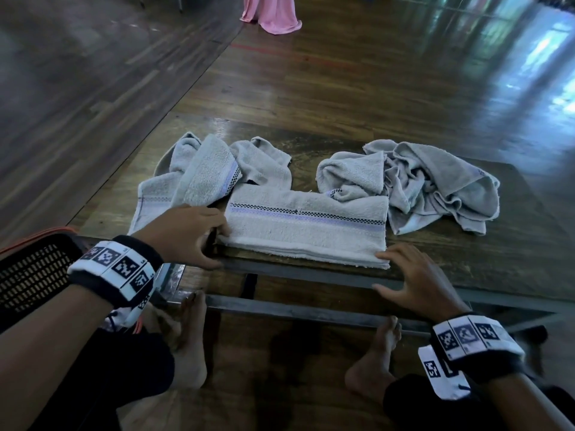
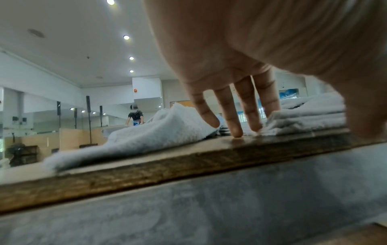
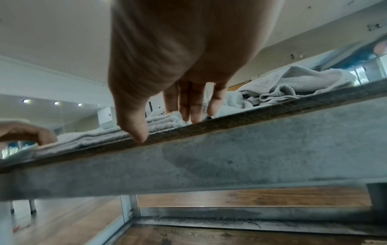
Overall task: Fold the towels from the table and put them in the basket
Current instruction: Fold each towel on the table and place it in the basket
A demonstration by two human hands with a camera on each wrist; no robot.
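A folded grey towel [image 1: 306, 225] with a lilac and checked stripe lies along the near edge of the low wooden table [image 1: 513, 253]. My left hand [image 1: 199, 234] is at its left end, fingers straight, fingertips [image 2: 236, 131] touching the tabletop and the towel's [image 2: 310, 116] edge. My right hand [image 1: 404, 272] is at its right near corner, fingers [image 3: 194, 116] straight against the towel [image 3: 94, 136], thumb on the table edge. A loose towel [image 1: 199, 172] lies at the back left and a crumpled one [image 1: 435, 181] at the back right. The black mesh basket [image 1: 31, 275] stands at the left.
The table has a grey metal frame [image 1: 311, 312] below its top. My bare feet [image 1: 189, 337] rest on the wooden floor under it. A pink cloth [image 1: 270, 14] hangs far behind. Another person [image 2: 135, 116] works far off.
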